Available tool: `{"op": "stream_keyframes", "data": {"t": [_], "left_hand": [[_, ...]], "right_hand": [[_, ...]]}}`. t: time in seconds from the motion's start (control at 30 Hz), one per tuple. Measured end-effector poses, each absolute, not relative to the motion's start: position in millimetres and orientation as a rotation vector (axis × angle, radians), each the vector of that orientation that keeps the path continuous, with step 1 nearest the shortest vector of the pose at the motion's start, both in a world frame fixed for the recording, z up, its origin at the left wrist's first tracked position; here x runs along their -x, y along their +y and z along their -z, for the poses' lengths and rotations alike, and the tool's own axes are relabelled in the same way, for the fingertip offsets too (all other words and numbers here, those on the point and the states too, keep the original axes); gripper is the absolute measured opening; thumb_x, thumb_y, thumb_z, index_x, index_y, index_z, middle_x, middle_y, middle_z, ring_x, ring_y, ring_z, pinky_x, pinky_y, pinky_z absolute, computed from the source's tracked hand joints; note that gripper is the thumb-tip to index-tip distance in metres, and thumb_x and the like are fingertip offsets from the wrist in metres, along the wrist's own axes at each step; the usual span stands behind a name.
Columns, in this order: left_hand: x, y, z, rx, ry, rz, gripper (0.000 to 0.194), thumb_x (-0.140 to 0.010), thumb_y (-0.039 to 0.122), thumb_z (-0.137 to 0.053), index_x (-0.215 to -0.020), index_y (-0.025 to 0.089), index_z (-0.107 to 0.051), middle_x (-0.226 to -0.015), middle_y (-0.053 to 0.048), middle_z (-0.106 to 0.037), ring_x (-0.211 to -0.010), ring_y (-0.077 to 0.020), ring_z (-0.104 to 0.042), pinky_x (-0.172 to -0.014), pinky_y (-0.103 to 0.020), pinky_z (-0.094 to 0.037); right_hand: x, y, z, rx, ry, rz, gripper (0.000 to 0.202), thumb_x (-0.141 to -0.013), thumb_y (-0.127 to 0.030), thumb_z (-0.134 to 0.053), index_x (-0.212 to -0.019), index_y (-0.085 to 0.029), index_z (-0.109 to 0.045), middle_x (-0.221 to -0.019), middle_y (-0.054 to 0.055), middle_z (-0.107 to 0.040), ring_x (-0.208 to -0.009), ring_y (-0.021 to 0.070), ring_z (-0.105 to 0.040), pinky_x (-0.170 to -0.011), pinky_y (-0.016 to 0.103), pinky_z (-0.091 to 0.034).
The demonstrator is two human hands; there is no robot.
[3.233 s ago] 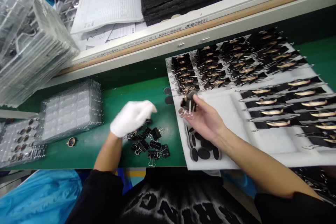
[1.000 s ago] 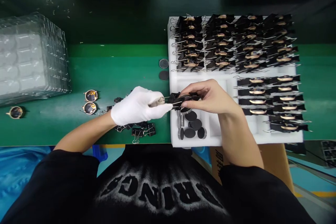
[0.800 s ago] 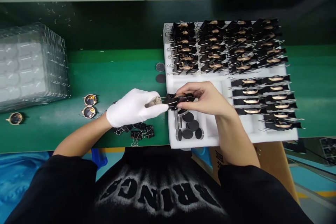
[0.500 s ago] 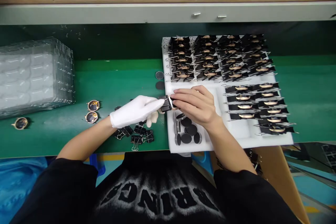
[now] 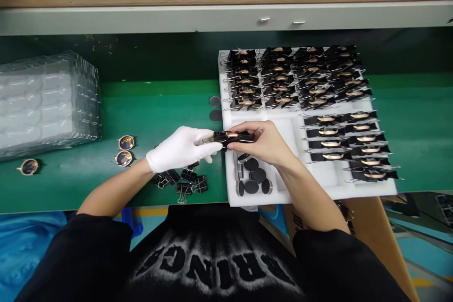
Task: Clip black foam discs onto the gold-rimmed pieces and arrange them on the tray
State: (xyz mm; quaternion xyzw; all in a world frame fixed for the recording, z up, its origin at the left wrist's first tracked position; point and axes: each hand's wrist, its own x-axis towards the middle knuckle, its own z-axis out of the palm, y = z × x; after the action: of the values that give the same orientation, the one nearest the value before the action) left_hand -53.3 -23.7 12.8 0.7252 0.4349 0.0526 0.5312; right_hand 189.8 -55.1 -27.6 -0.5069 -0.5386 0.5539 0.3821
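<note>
My left hand (image 5: pixel 182 148), in a white glove, pinches a black binder clip (image 5: pixel 220 137) at the left side of a rose-gold watch case (image 5: pixel 232 136). My bare right hand (image 5: pixel 265 144) has its fingers closed round the right side, where a second black clip (image 5: pixel 246 137) shows. The watch case is edge-up between the two clips, above the left edge of a white foam tray (image 5: pixel 311 192). Loose binder clips (image 5: pixel 189 188) lie on the green table below my left hand. Several dark round discs (image 5: pixel 251 186) lie in the tray compartment below my right hand.
Rows of clipped watch cases (image 5: pixel 281 78) fill the tray's back and right. Three loose watch cases (image 5: pixel 126 142) lie on the table (image 5: pixel 159 104) at left. Stacked clear plastic trays (image 5: pixel 49 104) stand far left. Two dark discs (image 5: pixel 215 101) sit beside the foam tray.
The watch case has turned edge-up, and a clip now shows on each side of it. My right hand has shifted its grip, with thumb and fingers now round the right side.
</note>
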Motion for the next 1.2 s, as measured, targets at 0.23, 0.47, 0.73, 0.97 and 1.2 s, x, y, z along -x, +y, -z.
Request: {"op": "stream_keyframes", "data": {"t": [0.23, 0.47, 0.73, 0.97, 1.2], "left_hand": [[55.5, -27.8, -10.6, -1.764, 1.031, -0.181, 0.042, -0.099, 0.058, -0.060, -0.109, 0.021, -0.074, -0.080, 0.001, -0.081, -0.064, -0.0138, -0.069, -0.060, -0.024, -0.047], [59.8, -34.8, -17.9, -2.047, 0.875, -0.110, 0.039, -0.102, 0.056, -0.056, -0.111, 0.022, -0.072, -0.078, 0.005, -0.075, -0.065, -0.0128, -0.064, -0.064, -0.025, -0.045], [68.8, -30.9, -19.0, -2.286, 0.764, 0.035, 0.055, -0.106, 0.058, -0.046, -0.152, 0.029, -0.059, -0.129, -0.002, -0.078, -0.110, -0.0229, -0.075, -0.094, -0.033, -0.058], [71.8, -24.3, -15.4, -2.337, 0.786, -0.041, 0.052, -0.105, 0.060, -0.048, -0.143, 0.031, -0.067, -0.145, 0.000, -0.071, -0.127, -0.0251, -0.070, -0.111, -0.039, -0.055], [73.2, -26.6, -16.3, -2.365, 0.745, -0.093, 0.046, -0.105, 0.059, -0.050, -0.136, 0.033, -0.072, -0.139, 0.003, -0.075, -0.123, -0.0230, -0.072, -0.110, -0.034, -0.056]], "right_hand": [[-187.5, -54.4, 26.0, 1.279, -1.319, -1.409, 0.033, -0.065, -0.036, -0.098, -0.093, -0.025, -0.086, -0.091, 0.004, -0.084, -0.082, 0.0229, -0.077, -0.076, 0.036, -0.061], [-199.8, -79.8, -9.1, 1.298, -1.800, -1.143, 0.024, -0.086, -0.029, -0.082, -0.110, -0.025, -0.081, -0.108, 0.004, -0.083, -0.105, 0.0250, -0.077, -0.096, 0.039, -0.053], [-315.4, -160.3, -37.4, 1.631, -2.116, -0.492, 0.010, -0.098, -0.033, -0.072, -0.100, -0.027, -0.079, -0.135, 0.010, -0.069, -0.134, 0.0343, -0.061, -0.111, 0.056, -0.037], [-407.0, -190.7, 1.9, 2.024, -2.010, -0.277, 0.023, -0.096, -0.050, -0.071, -0.100, -0.031, -0.083, -0.167, 0.010, -0.039, -0.155, 0.0466, -0.034, -0.116, 0.074, -0.031], [-416.1, -179.5, 29.9, 1.944, -1.992, -0.290, 0.027, -0.097, -0.053, -0.070, -0.103, -0.031, -0.083, -0.170, 0.008, -0.038, -0.157, 0.0433, -0.032, -0.122, 0.073, -0.026]]}}
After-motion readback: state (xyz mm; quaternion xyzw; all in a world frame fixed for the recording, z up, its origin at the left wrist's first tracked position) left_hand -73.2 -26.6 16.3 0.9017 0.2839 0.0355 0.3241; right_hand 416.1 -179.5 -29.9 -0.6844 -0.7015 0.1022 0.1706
